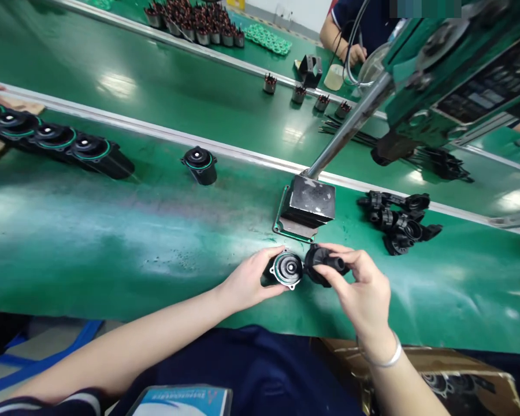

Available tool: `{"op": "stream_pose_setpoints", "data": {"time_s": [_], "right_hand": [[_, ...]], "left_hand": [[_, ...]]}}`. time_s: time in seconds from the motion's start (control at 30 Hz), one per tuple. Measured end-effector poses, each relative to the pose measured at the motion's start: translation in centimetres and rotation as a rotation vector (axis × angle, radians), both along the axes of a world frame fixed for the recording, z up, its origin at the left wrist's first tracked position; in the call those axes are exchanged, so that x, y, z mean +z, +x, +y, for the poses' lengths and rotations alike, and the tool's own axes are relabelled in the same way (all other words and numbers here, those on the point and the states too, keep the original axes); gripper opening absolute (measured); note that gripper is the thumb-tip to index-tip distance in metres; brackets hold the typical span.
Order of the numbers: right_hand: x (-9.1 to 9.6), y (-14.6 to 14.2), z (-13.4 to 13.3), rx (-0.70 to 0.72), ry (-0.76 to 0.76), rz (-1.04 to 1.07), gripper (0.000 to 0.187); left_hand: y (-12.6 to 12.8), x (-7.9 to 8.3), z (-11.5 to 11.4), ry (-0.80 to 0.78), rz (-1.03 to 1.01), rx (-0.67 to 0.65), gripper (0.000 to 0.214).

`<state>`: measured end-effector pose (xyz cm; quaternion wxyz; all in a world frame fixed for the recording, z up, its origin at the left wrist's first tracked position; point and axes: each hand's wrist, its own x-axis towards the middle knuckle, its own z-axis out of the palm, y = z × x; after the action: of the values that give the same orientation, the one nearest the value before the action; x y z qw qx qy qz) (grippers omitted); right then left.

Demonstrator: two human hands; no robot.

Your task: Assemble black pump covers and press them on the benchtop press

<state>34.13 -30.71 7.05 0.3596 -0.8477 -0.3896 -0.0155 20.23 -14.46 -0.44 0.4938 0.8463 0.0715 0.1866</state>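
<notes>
Fingers of left hand hold a ringed motor cap, right hand a black housing.

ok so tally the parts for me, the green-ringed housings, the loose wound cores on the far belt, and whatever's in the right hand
green-ringed housings: 5 (a row of 3 in full view, a lone one, one in the left hand)
loose wound cores: 4
black cover in the right hand: 1
total: 10
</notes>
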Motion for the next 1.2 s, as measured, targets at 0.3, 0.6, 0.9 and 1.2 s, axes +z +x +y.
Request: {"op": "stream_pose_setpoints", "data": {"time_s": [0.3,0.6,0.9,1.2], "right_hand": [[0.1,-3.1,3.6,0.17,-0.122,-0.439,0.032],[-0.1,-3.5,3.1,0.151,-0.173,-0.496,0.035],[-0.1,-3.2,3.2,0.176,-0.15,-0.501,0.036],[-0.5,-3.1,2.9,0.186,-0.133,-0.473,0.037]], "left_hand": [[-0.2,-0.6,0.0,0.026,-0.064,-0.022,0.067],[-0.1,-0.4,0.1,0.02,-0.085,-0.044,0.064],[-0.2,-0.6,0.0,0.017,-0.088,-0.038,0.065],[-0.1,-0.8,0.0,0.036,-0.096,-0.033,0.066]]}}
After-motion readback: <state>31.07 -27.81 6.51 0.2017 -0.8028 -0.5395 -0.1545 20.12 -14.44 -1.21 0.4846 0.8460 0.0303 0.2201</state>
